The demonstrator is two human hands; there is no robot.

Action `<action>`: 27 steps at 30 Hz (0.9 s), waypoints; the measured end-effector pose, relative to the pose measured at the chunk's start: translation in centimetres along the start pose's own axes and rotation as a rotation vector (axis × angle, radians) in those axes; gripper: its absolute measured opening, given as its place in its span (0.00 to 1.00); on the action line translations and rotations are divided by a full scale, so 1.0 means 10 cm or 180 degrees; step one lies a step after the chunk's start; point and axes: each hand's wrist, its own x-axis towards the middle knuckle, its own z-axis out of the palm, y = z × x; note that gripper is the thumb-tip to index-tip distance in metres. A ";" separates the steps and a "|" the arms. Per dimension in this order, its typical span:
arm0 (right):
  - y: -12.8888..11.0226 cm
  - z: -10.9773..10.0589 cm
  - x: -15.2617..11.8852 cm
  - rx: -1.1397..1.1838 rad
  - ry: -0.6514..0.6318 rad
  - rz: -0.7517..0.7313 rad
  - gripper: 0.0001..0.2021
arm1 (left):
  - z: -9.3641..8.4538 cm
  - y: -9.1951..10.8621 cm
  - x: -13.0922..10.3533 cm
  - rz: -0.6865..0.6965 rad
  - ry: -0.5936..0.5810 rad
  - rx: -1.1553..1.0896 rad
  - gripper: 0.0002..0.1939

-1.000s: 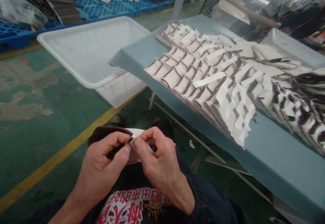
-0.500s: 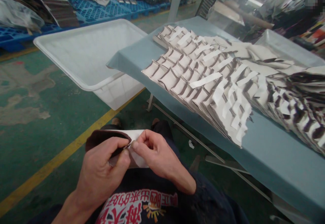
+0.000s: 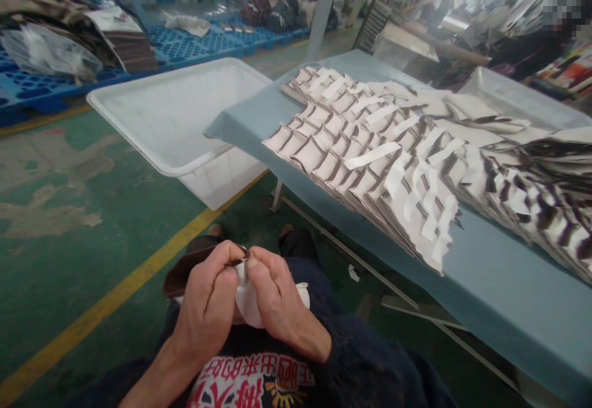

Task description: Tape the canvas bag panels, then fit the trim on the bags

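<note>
Low in front of my body, both hands pinch the edge of one piece of material, dark brown on one side and white on the other. My left hand [image 3: 210, 294] is closed on the brown part [image 3: 182, 272], thumb and forefinger pressed at its edge. Right beside it, my right hand [image 3: 277, 297] grips the white part [image 3: 247, 303], its thumb nearly touching the left one. The piece bends between the hands, and much of it is hidden behind them. Whether it is leather or fabric I cannot make out.
To the right is a blue-covered table [image 3: 504, 272] with overlapping rows of pale, brown-edged pieces [image 3: 324, 143]. A large white plastic bin [image 3: 185, 161] stands left of its far end. Blue pallets [image 3: 208, 41] with stacked goods lie beyond. A yellow line [image 3: 115, 294] crosses the green floor.
My hands have drawn closer together and turned inward, both thumbs now at the edge. The piece is bent more, with its white part bunched under my right hand. The view has tilted up slightly.
</note>
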 end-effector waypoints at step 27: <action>-0.60 -0.80 0.26 -0.2101 -0.1203 -0.2258 0.15 | -0.46 0.48 0.18 0.1110 -0.0891 0.1068 0.09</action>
